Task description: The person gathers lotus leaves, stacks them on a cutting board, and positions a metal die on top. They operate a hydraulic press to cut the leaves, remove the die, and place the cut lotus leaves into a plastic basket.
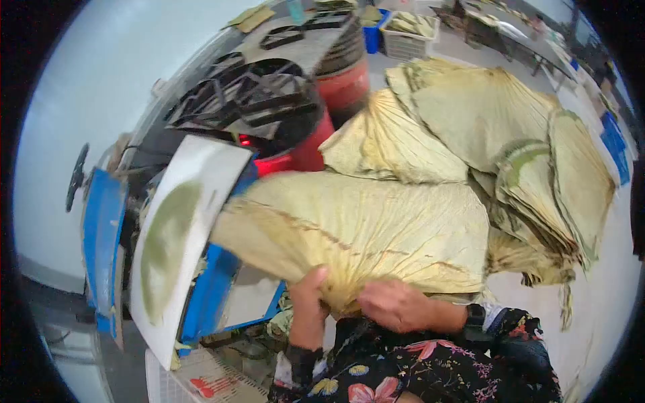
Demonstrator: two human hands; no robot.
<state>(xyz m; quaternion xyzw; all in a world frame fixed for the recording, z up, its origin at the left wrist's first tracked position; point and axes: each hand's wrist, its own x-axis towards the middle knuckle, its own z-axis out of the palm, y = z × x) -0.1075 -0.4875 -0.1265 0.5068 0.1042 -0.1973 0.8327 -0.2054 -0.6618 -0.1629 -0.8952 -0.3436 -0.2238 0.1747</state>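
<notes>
A large dried lotus leaf (376, 221), pale yellow-green with veins fanning out from its near edge, spreads in front of me. My left hand (309, 295) grips its gathered near edge, thumb on top and the other fingers hidden. Just to the right, my right hand (396, 305) is closed at the same gathered edge. It is slightly blurred, and its fingertips cannot be made out clearly. The leaf's left side is smeared by motion. Beyond it lie more dried leaves (470, 114), overlapping in a pile that reaches to the right.
At left, a white board (218, 164) with a green patch leans at a tilt beside blue panels (103, 235). Red tubs (312, 144) with black frames stand behind. A white crate (406, 43) of leaves is at the back, and a white basket (232, 386) sits low at left.
</notes>
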